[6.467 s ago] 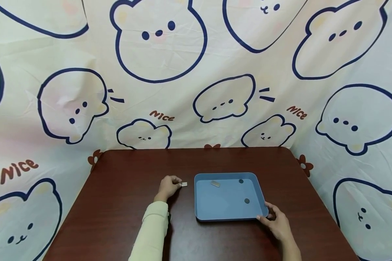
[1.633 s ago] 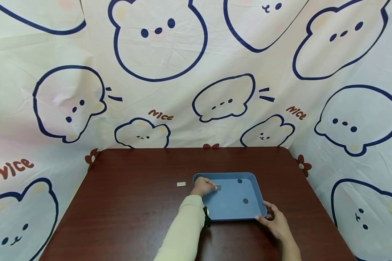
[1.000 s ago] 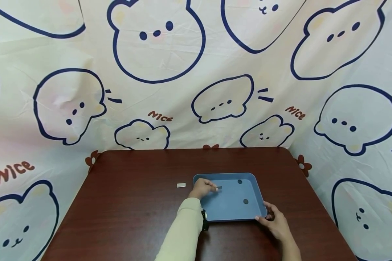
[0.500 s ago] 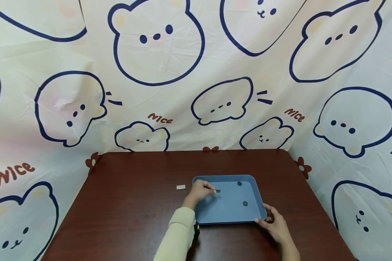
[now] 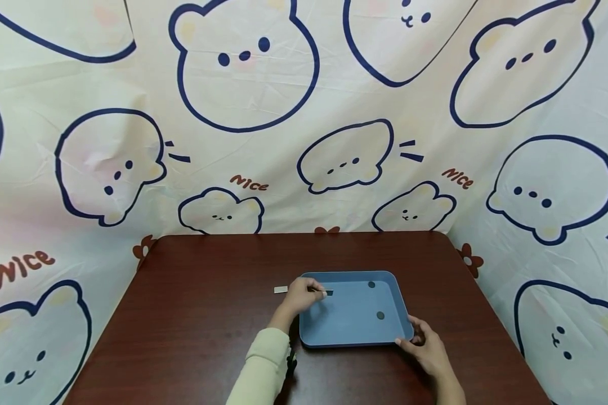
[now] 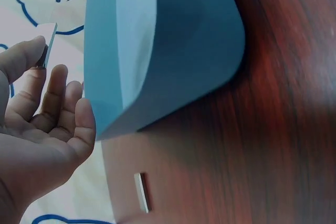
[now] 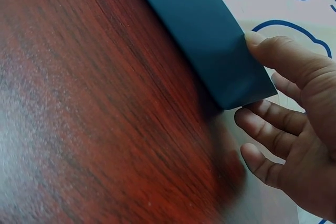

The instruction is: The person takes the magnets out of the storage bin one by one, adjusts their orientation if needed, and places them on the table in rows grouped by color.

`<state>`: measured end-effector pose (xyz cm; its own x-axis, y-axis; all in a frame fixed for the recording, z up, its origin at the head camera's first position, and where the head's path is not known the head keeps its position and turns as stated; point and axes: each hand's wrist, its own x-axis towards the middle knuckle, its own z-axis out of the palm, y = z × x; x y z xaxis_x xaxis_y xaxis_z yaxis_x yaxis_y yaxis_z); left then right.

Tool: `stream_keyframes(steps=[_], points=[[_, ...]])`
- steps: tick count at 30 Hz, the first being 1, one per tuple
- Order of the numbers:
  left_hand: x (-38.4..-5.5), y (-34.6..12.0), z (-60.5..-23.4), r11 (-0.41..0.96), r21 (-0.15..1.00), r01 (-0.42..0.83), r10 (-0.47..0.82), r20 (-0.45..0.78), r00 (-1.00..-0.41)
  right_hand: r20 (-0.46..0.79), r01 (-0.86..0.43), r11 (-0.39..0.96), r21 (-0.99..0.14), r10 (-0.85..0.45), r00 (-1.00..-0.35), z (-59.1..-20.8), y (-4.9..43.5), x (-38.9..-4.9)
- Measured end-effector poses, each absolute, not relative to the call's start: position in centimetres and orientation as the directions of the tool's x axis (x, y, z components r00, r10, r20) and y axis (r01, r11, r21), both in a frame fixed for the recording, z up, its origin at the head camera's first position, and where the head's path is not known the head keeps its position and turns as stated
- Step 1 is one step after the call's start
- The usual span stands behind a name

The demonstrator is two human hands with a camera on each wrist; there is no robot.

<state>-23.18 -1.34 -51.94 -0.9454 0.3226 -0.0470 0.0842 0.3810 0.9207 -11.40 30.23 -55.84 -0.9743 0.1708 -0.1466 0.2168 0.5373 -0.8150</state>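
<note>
Between thumb and index finger my left hand (image 5: 300, 295) pinches a small thin rectangular piece (image 6: 50, 38), pale on one face. It is up above the left side of the blue tray (image 5: 349, 326), and the left wrist view shows it higher than the rim. The other fingers of that hand curl loosely. A similar whitish rectangular piece (image 5: 281, 289) lies on the table left of the tray, just behind the hand. My right hand (image 5: 429, 346) grips the tray's near right corner, thumb (image 7: 262, 45) at the rim and fingers against the side.
Two dark round discs (image 5: 371, 284) (image 5: 380, 315) lie in the right half of the tray. The brown wooden table (image 5: 197, 315) reaches back to a cartoon-printed cloth (image 5: 263, 157) hanging behind and at both sides.
My left hand was first at the whitish piece on the table. Later it reached into the tray, pinched the piece lying there, and has lifted it leftward. The right hand stays on the corner.
</note>
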Motion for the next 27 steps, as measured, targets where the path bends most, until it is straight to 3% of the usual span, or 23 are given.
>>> stream_keyframes(steps=[11, 27], points=[[-22.4, -4.5, -51.5, 0.349, 0.933, 0.091, 0.241, 0.005, -0.971, -0.155, 0.219, 0.534, -0.817, 0.163, -0.974, -55.8, 30.3, -11.6], [-22.0, -8.9, -52.6, 0.359, 0.933, 0.011, 0.124, -0.036, -0.992, -0.151, 0.224, 0.546, -0.807, 0.176, -0.973, -55.8, 30.1, -11.6]])
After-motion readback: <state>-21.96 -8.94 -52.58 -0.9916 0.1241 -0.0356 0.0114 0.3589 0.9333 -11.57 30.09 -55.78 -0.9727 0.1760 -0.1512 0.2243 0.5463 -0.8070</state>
